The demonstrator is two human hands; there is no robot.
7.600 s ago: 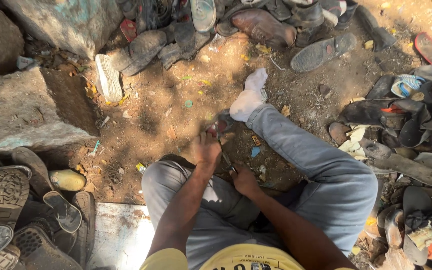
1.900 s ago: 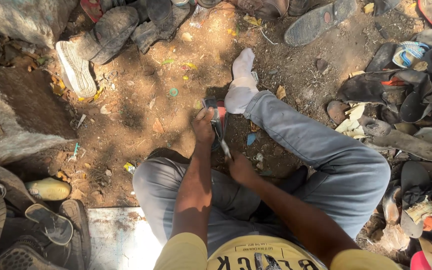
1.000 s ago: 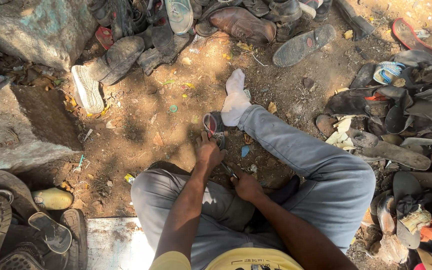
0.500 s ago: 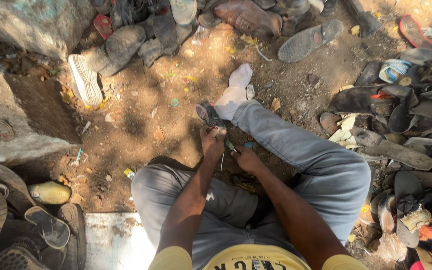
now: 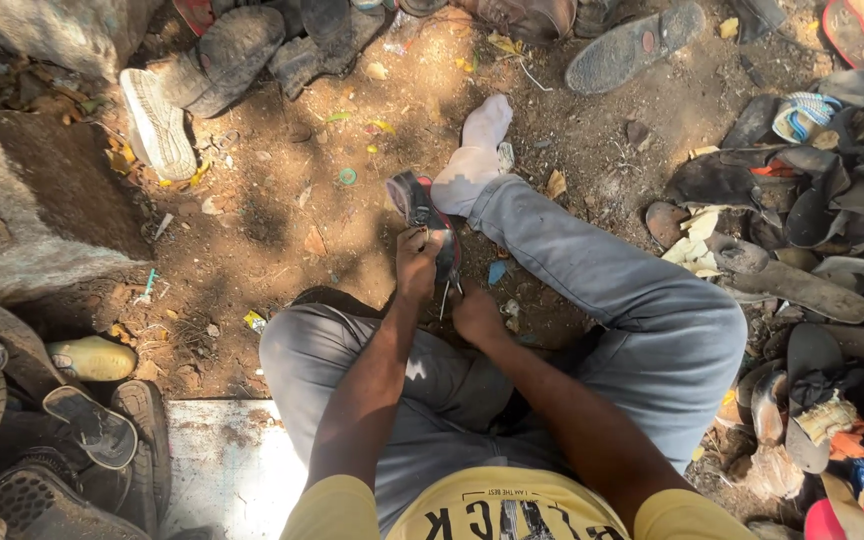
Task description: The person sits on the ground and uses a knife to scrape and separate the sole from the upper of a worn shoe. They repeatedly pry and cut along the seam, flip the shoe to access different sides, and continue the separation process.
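Head view: my left hand (image 5: 417,262) grips the dark shoe (image 5: 424,212); my right hand (image 5: 476,314), just nearer, pinches a thin tool (image 5: 445,297).

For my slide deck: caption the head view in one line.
Seated on dirt among worn shoes, left hand grips a small shoe, right hand beside it.

Shoe (image 5: 422,205): matt dark upper, red trim. Sock (image 5: 474,160): white knit cloth. Trousers (image 5: 642,300): grey woven cloth. Ground (image 5: 282,230): rough, dry dirt.
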